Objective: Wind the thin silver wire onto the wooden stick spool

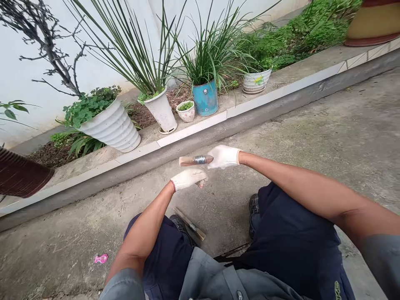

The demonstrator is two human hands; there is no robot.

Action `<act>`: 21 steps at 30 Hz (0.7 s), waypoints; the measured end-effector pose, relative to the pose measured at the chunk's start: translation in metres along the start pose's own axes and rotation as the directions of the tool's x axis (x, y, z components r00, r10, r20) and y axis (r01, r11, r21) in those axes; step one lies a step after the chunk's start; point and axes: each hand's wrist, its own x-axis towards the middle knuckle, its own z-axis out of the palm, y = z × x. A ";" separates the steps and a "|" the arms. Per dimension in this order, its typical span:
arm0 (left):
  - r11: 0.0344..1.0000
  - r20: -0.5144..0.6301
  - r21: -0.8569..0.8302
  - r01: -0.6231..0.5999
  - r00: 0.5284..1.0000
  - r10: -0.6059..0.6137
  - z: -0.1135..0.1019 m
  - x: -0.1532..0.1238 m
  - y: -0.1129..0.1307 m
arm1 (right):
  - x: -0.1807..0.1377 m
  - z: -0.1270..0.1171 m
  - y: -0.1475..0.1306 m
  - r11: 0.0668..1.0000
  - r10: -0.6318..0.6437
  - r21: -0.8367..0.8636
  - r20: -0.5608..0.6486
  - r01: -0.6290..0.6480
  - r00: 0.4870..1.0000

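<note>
1. Concrete ground (328, 137) runs below a raised ledge (193, 129) lined with potted plants: a ribbed white pot (114, 127), a blue pot (205, 99)
2. Gloved right hand (223, 156) is clamped on one end of a wooden stick (187, 161) wound with wire (199, 159), held level above the knees
3. Gloved left hand (188, 178) hangs just under it, curled; what it grips cannot be told
4. Second stick (190, 225) lies on the ground between the shoes

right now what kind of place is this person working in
Most likely an outdoor yard or courtyard beside a house. Potted plants, such as a white ribbed pot and a blue pot, stand on a raised kerb along a white wall, with bare concrete ground in front.
</note>
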 end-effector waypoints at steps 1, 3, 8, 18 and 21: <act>1.000 0.005 0.013 0.000 1.000 0.000 0.002 0.001 0.001 | 0.004 -0.001 0.002 0.999 0.034 -0.027 -0.053 -0.035 0.998; 0.999 0.027 0.047 -0.010 1.000 0.008 0.006 0.002 0.001 | 0.011 -0.003 0.007 0.989 0.104 -0.092 -0.140 -0.118 0.985; 0.987 0.059 0.153 -0.054 0.997 0.046 0.009 0.000 0.001 | 0.025 0.005 0.013 0.911 0.267 -0.286 -0.142 -0.297 0.953; 0.932 -0.147 0.354 0.079 0.989 -0.027 -0.010 -0.014 0.014 | 0.015 0.050 -0.017 0.829 -0.001 -0.526 0.338 0.190 0.941; 0.913 -0.146 0.394 0.107 0.988 -0.053 -0.014 -0.014 0.013 | 0.001 0.048 -0.024 0.863 -0.108 -0.426 0.371 0.272 0.923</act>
